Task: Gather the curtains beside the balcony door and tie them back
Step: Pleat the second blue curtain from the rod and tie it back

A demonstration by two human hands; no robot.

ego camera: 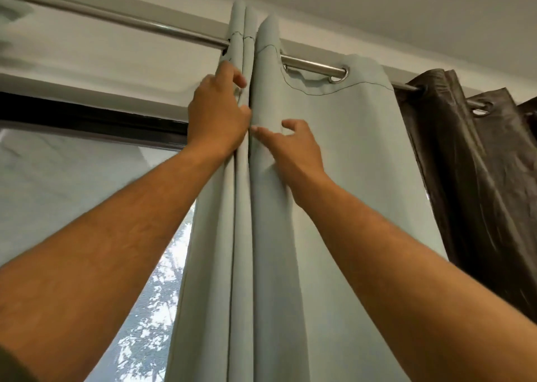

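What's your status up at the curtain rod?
Left hand grips gathered folds of the pale green curtain. Right hand pinches the next fold. Not tied back. Nothing in the way.

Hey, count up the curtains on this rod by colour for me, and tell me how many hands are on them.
Pale green curtain: 1
Dark brown curtain: 1
Hands on the pale green curtain: 2, the left hand and the right hand
Total: 2 curtains, 2 hands
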